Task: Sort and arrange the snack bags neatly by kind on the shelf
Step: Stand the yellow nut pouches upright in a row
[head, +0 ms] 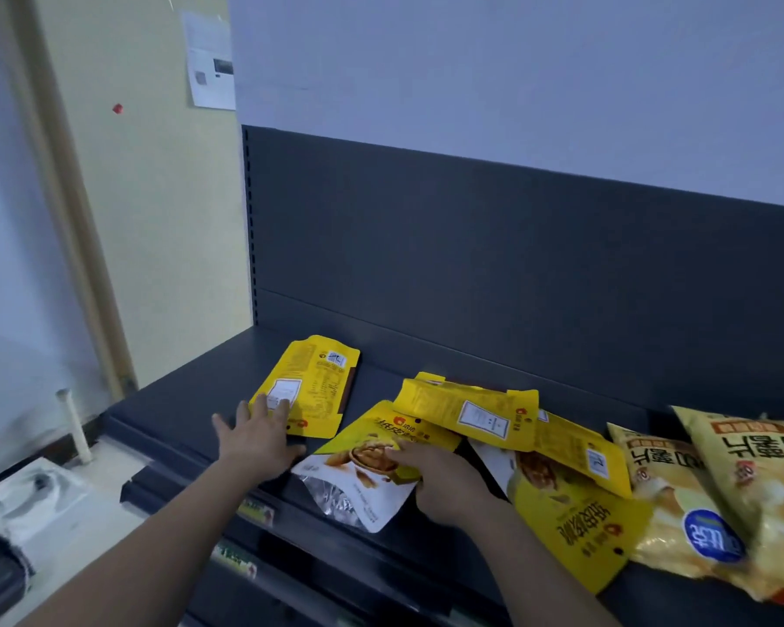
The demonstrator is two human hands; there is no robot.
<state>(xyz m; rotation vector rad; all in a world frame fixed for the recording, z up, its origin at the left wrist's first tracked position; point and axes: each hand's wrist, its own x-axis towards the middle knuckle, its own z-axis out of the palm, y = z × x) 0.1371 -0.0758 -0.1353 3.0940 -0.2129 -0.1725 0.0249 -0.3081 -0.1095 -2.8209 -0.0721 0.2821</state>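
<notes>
On shelf point(186, 400), right hand point(449, 484) around walnut bag point(363, 461)

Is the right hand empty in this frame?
No, the right hand has its fingers curled over the walnut-picture bag, gripping it near the front of the shelf.

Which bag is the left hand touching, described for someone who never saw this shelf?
On the dark grey metal shelf, look to the left end of the bags. The flat yellow snack bag lies leftmost, back up with a white label; its neighbours overlap in a heap.
</notes>
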